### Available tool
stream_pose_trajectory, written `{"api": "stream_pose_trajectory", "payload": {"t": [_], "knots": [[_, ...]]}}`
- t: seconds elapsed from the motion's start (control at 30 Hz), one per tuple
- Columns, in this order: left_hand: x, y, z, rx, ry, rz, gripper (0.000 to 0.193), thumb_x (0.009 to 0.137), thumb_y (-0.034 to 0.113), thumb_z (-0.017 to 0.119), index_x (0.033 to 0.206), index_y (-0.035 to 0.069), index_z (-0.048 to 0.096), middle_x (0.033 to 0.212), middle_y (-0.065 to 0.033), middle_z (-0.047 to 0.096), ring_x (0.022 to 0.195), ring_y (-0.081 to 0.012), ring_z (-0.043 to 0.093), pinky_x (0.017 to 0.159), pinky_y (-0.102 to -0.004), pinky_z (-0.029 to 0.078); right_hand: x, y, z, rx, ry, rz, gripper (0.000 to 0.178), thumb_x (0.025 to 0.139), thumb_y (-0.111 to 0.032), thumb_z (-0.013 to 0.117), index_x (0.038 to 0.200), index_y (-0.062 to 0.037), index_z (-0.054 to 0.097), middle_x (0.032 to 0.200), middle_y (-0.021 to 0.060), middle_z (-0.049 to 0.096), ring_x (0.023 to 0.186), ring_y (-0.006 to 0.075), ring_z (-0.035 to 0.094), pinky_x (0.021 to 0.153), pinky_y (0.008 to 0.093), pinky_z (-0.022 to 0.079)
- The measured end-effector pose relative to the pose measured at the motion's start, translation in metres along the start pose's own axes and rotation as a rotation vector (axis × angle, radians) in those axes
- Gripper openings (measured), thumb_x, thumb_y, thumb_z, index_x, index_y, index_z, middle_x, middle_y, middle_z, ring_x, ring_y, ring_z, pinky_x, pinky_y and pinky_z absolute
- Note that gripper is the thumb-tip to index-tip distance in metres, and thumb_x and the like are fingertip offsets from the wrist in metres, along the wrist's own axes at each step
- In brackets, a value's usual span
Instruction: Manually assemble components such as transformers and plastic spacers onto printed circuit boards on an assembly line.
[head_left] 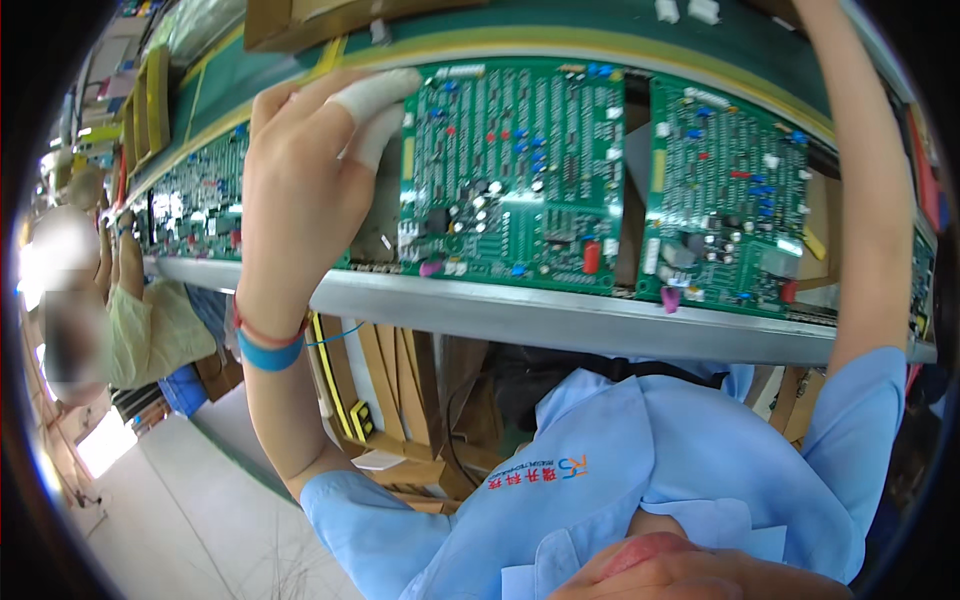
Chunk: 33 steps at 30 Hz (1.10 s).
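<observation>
A green circuit board [515, 175] lies flat on the line in front of me, thick with small parts: white and blue pieces, round capacitors, a red block. At its upper left edge is my left hand [315, 165], with white finger covers on the thumb and forefinger. Those two fingertips come together at the board's edge; the other fingers are curled and mostly hidden. A blue band [270, 350] with a thin cord circles this wrist. On the right side my right forearm [870, 190] reaches up and away past the top of the picture, so that hand is out of sight.
A second similar board [730, 200] lies to the right, and more boards [195, 200] run off to the left. A metal rail [560, 318] borders the near side. Beyond is a green belt [560, 40] with a cardboard box [330, 22]. Another person [160, 330] works farther left.
</observation>
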<state>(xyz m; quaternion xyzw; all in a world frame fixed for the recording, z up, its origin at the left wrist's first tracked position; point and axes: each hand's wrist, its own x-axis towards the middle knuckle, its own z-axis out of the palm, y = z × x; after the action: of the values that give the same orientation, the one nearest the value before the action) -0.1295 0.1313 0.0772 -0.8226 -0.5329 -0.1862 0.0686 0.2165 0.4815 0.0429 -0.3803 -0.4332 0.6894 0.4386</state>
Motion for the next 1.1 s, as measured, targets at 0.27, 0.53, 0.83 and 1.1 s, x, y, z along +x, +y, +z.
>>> {"api": "stream_pose_trajectory", "payload": {"t": [0.27,0.53,0.83,1.1], "knots": [[0.131,0.036,0.105,0.051,0.110,0.134,0.019,0.080,-0.001,0.055,0.097,0.000,0.064,0.087,-0.0169,0.065,0.082,-0.0329,0.065,0.074,-0.0401,0.052,-0.037,0.001,-0.018,0.995,-0.877,0.736,0.022,0.090,-0.003,0.059,0.111,0.0000,0.064,0.094,0.0102,0.065,0.078,0.0155,0.065,0.055,0.0194,0.051],[0.163,0.020,0.155,-0.171,0.151,-0.020,0.011,0.084,0.014,0.064,0.090,0.005,0.068,0.093,-0.0211,0.065,0.085,-0.0386,0.065,0.077,-0.0465,0.052,-0.209,0.009,0.026,-0.062,-0.331,0.289,0.019,0.095,-0.010,0.061,0.112,-0.0026,0.062,0.094,0.0141,0.067,0.065,0.0101,0.059,0.046,0.0182,0.046],[0.141,0.053,0.095,-0.086,0.141,-0.110,0.019,0.090,0.015,0.057,0.100,-0.001,0.056,0.087,-0.0253,0.066,0.085,-0.0430,0.063,0.075,-0.0494,0.050,-0.283,0.015,0.053,-0.325,-0.419,0.389,0.026,0.092,-0.012,0.066,0.115,0.0003,0.063,0.083,0.0037,0.062,0.060,0.0054,0.048,0.045,0.0176,0.035],[0.073,0.118,0.022,-0.478,0.120,-0.174,0.017,0.086,0.003,0.067,0.101,-0.004,0.065,0.084,-0.0110,0.069,0.080,-0.0166,0.065,0.075,-0.0279,0.052,-0.340,0.069,0.067,-1.041,-0.362,-0.190,0.021,0.082,-0.014,0.074,0.099,-0.0044,0.067,0.077,0.0044,0.061,0.069,0.0161,0.059,0.063,0.0299,0.046]]}}
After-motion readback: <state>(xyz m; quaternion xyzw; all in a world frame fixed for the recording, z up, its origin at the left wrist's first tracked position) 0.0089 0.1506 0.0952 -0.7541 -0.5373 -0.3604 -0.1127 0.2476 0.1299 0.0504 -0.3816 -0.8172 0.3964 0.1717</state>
